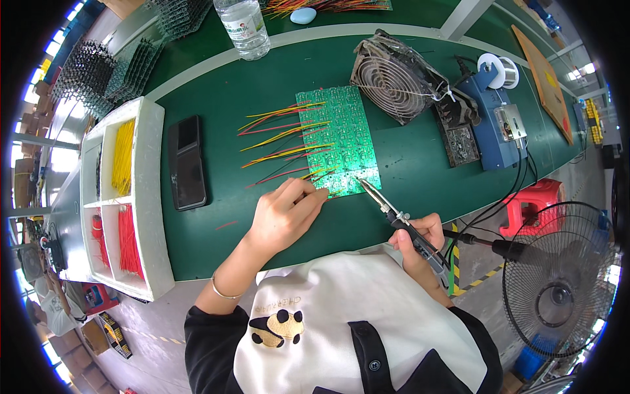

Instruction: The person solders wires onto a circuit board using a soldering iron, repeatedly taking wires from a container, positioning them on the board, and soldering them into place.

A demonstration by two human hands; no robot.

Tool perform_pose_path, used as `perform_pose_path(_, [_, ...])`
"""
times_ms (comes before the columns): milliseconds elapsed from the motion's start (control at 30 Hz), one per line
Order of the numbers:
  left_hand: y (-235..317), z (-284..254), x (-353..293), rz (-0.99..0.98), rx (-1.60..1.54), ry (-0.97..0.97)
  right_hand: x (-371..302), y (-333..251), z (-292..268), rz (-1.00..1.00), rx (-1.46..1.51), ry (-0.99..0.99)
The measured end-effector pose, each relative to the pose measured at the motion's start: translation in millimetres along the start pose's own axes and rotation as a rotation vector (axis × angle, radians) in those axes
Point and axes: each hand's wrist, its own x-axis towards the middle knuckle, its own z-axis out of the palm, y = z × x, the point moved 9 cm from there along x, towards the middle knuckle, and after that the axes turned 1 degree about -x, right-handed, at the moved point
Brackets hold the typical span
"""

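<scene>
A green circuit board [351, 121] lies on the green bench top, with several red, yellow and black wires [279, 154] sticking out past its left side. At the board's near left corner, my left hand [287, 213] is closed in a pinch around a thin wire, most of it hidden by the fingers. My right hand [426, 235] grips the dark handle of a soldering iron [392, 211]. The iron's metal tip points up and left, at the near part of the board, a short way right of my left fingertips. Whether it touches a joint is too small to tell.
A white divided box [152, 197] of cut wires and a black phone [188, 164] sit left. Beyond the board are a dusty fan [394, 82] and a water bottle [244, 29]. A blue solder feeder [482, 121] with cables stands right; a floor fan [558, 289] is near right.
</scene>
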Motion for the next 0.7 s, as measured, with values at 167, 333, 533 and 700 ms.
perform_pose_path(167, [-5.7, 2.2, -0.9, -0.047, -0.019, -0.026, -1.0, -2.3, 0.2, 0.003, 0.028, -0.022])
perform_pose_path(333, [-4.2, 2.6, -2.9, -0.019, 0.000, -0.034, -1.8, -0.3, -0.7, 0.019, 0.000, -0.009])
perform_pose_path(533, [-2.3, 3.2, -4.5, 0.009, -0.018, -0.034, -1.5, 3.5, 1.3, 0.030, 0.042, -0.047])
perform_pose_path(700, [-1.8, 2.8, -3.6, 0.006, -0.024, -0.038, -1.5, 2.2, 1.1, 0.031, 0.027, -0.046])
